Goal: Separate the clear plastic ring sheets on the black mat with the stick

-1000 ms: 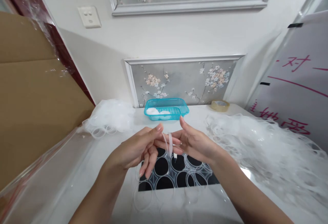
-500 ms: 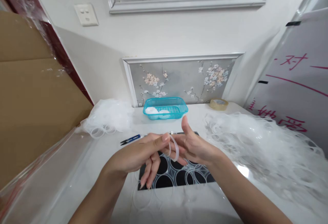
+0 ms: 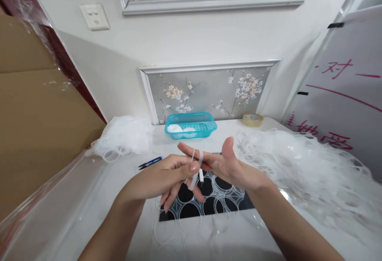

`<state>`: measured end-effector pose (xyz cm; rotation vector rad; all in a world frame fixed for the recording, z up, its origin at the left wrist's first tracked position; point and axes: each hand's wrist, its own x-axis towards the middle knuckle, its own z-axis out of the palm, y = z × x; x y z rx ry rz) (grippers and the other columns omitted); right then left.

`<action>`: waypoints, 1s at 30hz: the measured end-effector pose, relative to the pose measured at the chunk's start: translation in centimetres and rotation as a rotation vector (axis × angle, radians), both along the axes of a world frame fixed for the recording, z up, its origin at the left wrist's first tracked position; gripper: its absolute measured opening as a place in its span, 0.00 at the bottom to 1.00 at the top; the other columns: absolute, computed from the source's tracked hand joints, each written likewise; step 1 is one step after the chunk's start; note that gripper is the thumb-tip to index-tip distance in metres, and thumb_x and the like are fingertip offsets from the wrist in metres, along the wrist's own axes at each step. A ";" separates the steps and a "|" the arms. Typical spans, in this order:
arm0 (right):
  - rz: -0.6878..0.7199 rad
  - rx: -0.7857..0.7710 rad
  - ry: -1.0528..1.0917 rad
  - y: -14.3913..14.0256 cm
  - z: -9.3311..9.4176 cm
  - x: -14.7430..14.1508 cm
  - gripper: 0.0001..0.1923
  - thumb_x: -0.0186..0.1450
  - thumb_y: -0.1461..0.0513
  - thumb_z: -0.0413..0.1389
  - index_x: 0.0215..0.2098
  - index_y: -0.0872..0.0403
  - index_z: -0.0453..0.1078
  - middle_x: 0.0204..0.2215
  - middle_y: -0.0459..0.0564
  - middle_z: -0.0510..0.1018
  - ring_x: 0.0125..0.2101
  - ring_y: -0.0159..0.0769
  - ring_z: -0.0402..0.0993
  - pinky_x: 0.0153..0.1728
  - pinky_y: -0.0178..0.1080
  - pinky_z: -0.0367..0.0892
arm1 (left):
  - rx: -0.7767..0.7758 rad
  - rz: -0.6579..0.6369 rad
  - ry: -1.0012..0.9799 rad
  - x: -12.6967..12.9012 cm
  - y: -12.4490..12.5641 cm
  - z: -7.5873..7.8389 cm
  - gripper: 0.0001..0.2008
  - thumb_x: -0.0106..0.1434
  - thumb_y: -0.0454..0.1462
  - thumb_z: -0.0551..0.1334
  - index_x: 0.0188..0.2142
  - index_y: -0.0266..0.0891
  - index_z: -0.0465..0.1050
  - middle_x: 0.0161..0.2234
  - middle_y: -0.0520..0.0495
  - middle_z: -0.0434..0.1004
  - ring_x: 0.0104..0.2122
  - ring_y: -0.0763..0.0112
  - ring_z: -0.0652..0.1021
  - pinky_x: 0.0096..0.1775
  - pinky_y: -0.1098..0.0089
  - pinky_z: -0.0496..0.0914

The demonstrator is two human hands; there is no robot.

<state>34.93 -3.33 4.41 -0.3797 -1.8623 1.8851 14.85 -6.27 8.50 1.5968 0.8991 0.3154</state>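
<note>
Since half a second ago, the right hand (image 3: 229,165) has flattened out, its fingers now stretched toward the left with the thumb raised, and the clear plastic ring (image 3: 197,167) has slid onto those fingers instead of standing upright between the two hands. The left hand (image 3: 167,175) pinches the ring's lower part between thumb and forefinger, closed on it, just below the right forefinger. The right hand is spread open, gripping nothing; the ring merely loops around its extended fingers, with a short white tab hanging down beside the pinch.

Directly beneath the hands lies a black mat (image 3: 209,201) covered with more clear rings laid flat. Left of the pinch and a little beyond it, small blue snips (image 3: 150,162) rest on the white table (image 3: 89,213). Farther beyond the hands, against the wall, sits a teal basket (image 3: 191,125) holding white pieces. Well to the left of it is a heap of clear rings (image 3: 122,137), and to the right of the hands spreads a much larger tangled pile of rings (image 3: 310,173). A roll of tape (image 3: 252,119) stands near the far right corner.
</note>
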 end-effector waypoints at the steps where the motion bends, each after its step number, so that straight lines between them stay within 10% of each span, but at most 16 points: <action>1: -0.009 0.016 -0.005 0.0 -0.1 0.1 0.54 0.54 0.32 0.19 0.69 0.49 0.43 0.62 0.58 0.61 0.64 0.47 0.48 0.63 0.54 0.33 | -0.002 0.006 0.015 0.1 -0.1 0.0 0.29 0.67 0.57 0.50 0.48 0.34 0.67 0.35 0.39 0.81 0.11 0.83 0.67 0.14 0.81 0.59; 6: -0.063 0.132 -0.045 -0.2 0.0 -0.2 0.46 0.61 0.35 0.25 0.68 0.48 0.46 0.56 0.56 0.68 0.63 0.44 0.52 0.61 0.52 0.44 | 0.036 0.007 0.042 0.3 0.0 -0.4 0.27 0.69 0.56 0.50 0.43 0.33 0.70 0.35 0.40 0.81 0.11 0.83 0.67 0.14 0.81 0.59; 10: -0.135 0.188 -0.109 -0.8 0.8 -1.1 0.42 0.65 0.37 0.27 0.68 0.50 0.47 0.25 0.49 0.76 0.39 0.39 0.71 0.49 0.44 0.60 | 0.090 -0.027 0.038 0.4 0.2 -0.6 0.27 0.69 0.55 0.51 0.46 0.34 0.73 0.34 0.43 0.81 0.11 0.83 0.66 0.14 0.80 0.57; 14: -0.142 0.241 -0.152 -1.1 0.4 -1.7 0.46 0.64 0.37 0.24 0.68 0.55 0.49 0.14 0.42 0.64 0.21 0.31 0.62 0.34 0.38 0.63 | 0.163 -0.050 0.095 0.4 0.2 -1.0 0.28 0.68 0.55 0.51 0.36 0.36 0.79 0.19 0.50 0.73 0.12 0.82 0.64 0.16 0.80 0.58; 20: -0.141 0.080 -0.087 -0.7 -0.9 -1.8 0.47 0.63 0.35 0.27 0.65 0.53 0.56 0.21 0.47 0.71 0.20 0.28 0.61 0.26 0.34 0.62 | 0.165 -0.078 0.169 0.3 0.1 -1.2 0.26 0.68 0.55 0.51 0.40 0.41 0.80 0.09 0.54 0.61 0.13 0.79 0.64 0.19 0.80 0.56; 25: -0.247 -0.181 0.172 -0.7 -0.7 -2.8 0.33 0.65 0.38 0.42 0.57 0.47 0.68 0.52 0.55 0.72 0.24 0.27 0.66 0.23 0.34 0.64 | 0.172 -0.066 0.173 0.3 0.4 -0.8 0.26 0.68 0.55 0.52 0.37 0.39 0.81 0.11 0.53 0.65 0.11 0.80 0.63 0.18 0.79 0.57; 30: -0.344 -0.353 0.257 -0.6 -0.6 -3.2 0.32 0.63 0.40 0.48 0.54 0.50 0.70 0.51 0.53 0.75 0.49 0.42 0.70 0.49 0.45 0.65 | 0.090 0.011 0.032 0.2 0.7 -0.5 0.28 0.68 0.56 0.50 0.46 0.34 0.73 0.32 0.41 0.81 0.11 0.81 0.67 0.15 0.79 0.58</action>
